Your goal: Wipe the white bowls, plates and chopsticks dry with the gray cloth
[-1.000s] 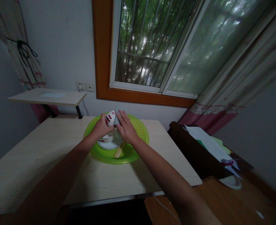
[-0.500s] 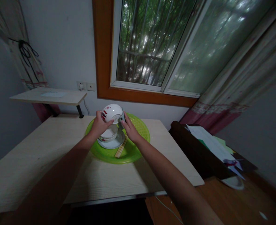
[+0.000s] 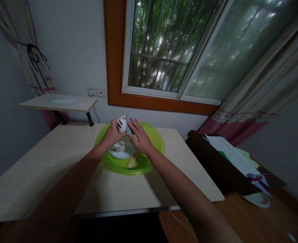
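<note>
My left hand (image 3: pixel 113 135) grips a white bowl (image 3: pixel 122 124) with red markings, held tilted above a green basket (image 3: pixel 152 165). With fingers spread over it, my right hand (image 3: pixel 140 136) presses a grey-green cloth (image 3: pixel 129 124) against the bowl's side. Below the hands, stacked bowls (image 3: pixel 118 148) rest on a white plate (image 3: pixel 123 155) in the basket. Several wooden chopsticks (image 3: pixel 132 160) lie beside the plate. The hands and cloth cover part of the raised bowl.
The basket stands on a pale wooden table (image 3: pixel 83 168). A small raised shelf (image 3: pixel 57 103) with a paper on it is at the back left. Beyond the table's right edge is a dark brown piece of furniture (image 3: pixel 212 162) bearing papers (image 3: pixel 227 152). A window (image 3: pixel 164 50) is behind.
The bowl has turned so its opening no longer shows and its patterned side does. My right hand has moved up, its fingers now flat over the cloth. The view has shifted slightly.
</note>
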`<move>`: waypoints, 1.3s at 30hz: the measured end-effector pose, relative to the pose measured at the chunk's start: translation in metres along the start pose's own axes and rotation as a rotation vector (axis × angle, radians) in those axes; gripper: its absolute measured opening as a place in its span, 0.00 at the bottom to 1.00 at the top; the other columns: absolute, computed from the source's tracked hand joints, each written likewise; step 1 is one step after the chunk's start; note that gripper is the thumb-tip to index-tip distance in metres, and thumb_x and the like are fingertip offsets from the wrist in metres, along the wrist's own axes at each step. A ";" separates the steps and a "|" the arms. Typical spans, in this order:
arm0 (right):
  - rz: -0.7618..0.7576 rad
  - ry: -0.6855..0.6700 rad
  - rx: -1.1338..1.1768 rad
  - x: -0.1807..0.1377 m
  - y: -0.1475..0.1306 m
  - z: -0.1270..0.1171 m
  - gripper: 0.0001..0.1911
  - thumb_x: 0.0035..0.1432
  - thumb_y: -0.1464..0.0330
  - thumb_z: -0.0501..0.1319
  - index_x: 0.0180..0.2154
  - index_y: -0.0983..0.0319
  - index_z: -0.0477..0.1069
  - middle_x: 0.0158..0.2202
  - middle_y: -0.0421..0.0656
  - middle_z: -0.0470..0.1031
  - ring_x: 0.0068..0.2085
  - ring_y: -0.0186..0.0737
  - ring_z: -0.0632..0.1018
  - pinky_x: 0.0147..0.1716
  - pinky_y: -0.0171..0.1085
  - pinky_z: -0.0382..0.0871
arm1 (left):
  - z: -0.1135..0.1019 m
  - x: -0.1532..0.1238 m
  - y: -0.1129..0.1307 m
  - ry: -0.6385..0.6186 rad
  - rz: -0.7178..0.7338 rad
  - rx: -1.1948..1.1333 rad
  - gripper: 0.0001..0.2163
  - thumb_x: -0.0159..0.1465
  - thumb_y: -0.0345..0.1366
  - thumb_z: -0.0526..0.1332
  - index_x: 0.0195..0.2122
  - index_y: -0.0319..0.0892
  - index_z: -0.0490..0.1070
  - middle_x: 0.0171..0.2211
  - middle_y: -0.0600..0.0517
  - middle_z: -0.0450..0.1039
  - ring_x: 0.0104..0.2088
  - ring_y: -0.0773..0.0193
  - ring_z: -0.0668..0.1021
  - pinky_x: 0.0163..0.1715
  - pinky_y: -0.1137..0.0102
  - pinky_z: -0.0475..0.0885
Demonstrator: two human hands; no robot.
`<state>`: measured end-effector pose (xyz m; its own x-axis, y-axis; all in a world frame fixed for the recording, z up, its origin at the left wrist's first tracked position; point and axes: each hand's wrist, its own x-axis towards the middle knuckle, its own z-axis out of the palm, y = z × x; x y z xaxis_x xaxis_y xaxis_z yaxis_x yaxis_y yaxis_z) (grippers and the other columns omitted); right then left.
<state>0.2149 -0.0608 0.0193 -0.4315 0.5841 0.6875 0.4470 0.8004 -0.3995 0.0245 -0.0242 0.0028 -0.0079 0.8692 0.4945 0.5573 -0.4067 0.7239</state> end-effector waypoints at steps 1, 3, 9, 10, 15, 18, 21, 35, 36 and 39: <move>-0.009 -0.010 -0.002 0.000 -0.001 0.000 0.28 0.69 0.57 0.51 0.68 0.48 0.53 0.72 0.35 0.47 0.73 0.45 0.45 0.70 0.57 0.43 | 0.000 0.000 0.000 0.002 0.003 -0.003 0.25 0.51 0.41 0.69 0.44 0.45 0.57 0.41 0.45 0.75 0.39 0.55 0.80 0.36 0.65 0.73; -0.006 -0.011 0.010 0.001 -0.001 0.000 0.27 0.70 0.57 0.50 0.68 0.48 0.53 0.72 0.35 0.47 0.73 0.44 0.45 0.70 0.56 0.43 | 0.000 0.000 0.000 0.011 0.001 -0.012 0.25 0.51 0.41 0.69 0.44 0.45 0.57 0.41 0.46 0.75 0.38 0.55 0.80 0.35 0.65 0.73; 0.175 0.065 0.154 -0.001 0.018 0.006 0.31 0.70 0.51 0.47 0.69 0.51 0.50 0.73 0.37 0.45 0.72 0.40 0.49 0.71 0.49 0.42 | -0.004 0.002 0.000 0.080 -0.036 -0.003 0.28 0.51 0.46 0.69 0.47 0.44 0.57 0.44 0.43 0.74 0.44 0.52 0.79 0.40 0.62 0.73; 0.225 0.075 0.191 -0.002 0.023 0.008 0.32 0.69 0.50 0.46 0.70 0.53 0.49 0.73 0.39 0.46 0.72 0.39 0.50 0.71 0.48 0.42 | -0.004 0.002 0.000 0.090 -0.039 -0.001 0.28 0.52 0.46 0.69 0.47 0.44 0.57 0.45 0.43 0.73 0.44 0.52 0.79 0.41 0.62 0.73; 0.341 0.069 0.295 -0.007 0.038 0.015 0.36 0.68 0.47 0.46 0.71 0.56 0.45 0.73 0.41 0.47 0.72 0.41 0.51 0.71 0.48 0.43 | -0.005 0.002 -0.001 0.064 -0.039 0.001 0.27 0.52 0.45 0.69 0.46 0.45 0.57 0.44 0.45 0.73 0.43 0.54 0.79 0.40 0.63 0.73; 0.303 0.079 0.218 -0.007 0.036 0.013 0.36 0.69 0.48 0.45 0.71 0.56 0.44 0.73 0.41 0.45 0.72 0.42 0.50 0.71 0.49 0.42 | -0.003 0.001 0.000 0.030 -0.036 0.005 0.26 0.52 0.45 0.70 0.45 0.45 0.57 0.43 0.46 0.74 0.42 0.55 0.79 0.40 0.64 0.73; 0.170 0.062 0.083 -0.004 0.025 0.008 0.32 0.70 0.53 0.45 0.71 0.54 0.45 0.73 0.40 0.42 0.73 0.42 0.48 0.71 0.50 0.41 | -0.001 0.000 0.000 -0.031 -0.023 0.021 0.26 0.52 0.43 0.70 0.45 0.44 0.58 0.43 0.45 0.74 0.41 0.54 0.79 0.39 0.63 0.73; 0.103 0.128 0.059 -0.002 0.022 0.006 0.28 0.70 0.55 0.48 0.69 0.52 0.53 0.71 0.41 0.52 0.71 0.42 0.54 0.71 0.50 0.47 | -0.001 0.000 -0.001 -0.025 -0.003 -0.016 0.27 0.50 0.43 0.70 0.46 0.44 0.58 0.42 0.46 0.74 0.40 0.55 0.79 0.38 0.64 0.73; 0.136 0.145 0.092 -0.003 0.027 0.008 0.29 0.70 0.54 0.48 0.69 0.53 0.52 0.71 0.42 0.52 0.71 0.42 0.55 0.71 0.49 0.46 | -0.001 0.000 -0.002 -0.014 -0.004 -0.020 0.27 0.50 0.43 0.70 0.46 0.44 0.58 0.43 0.46 0.74 0.41 0.55 0.79 0.38 0.64 0.73; 0.278 0.164 0.200 -0.007 0.041 0.012 0.33 0.69 0.49 0.47 0.69 0.54 0.51 0.71 0.42 0.54 0.71 0.42 0.56 0.71 0.49 0.46 | -0.004 0.000 -0.002 0.013 -0.002 -0.029 0.28 0.50 0.44 0.71 0.46 0.45 0.58 0.44 0.46 0.73 0.41 0.55 0.79 0.39 0.64 0.73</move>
<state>0.2265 -0.0302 -0.0089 -0.1767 0.7664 0.6175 0.3607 0.6342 -0.6839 0.0206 -0.0246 0.0033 -0.0200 0.8662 0.4993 0.5328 -0.4133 0.7384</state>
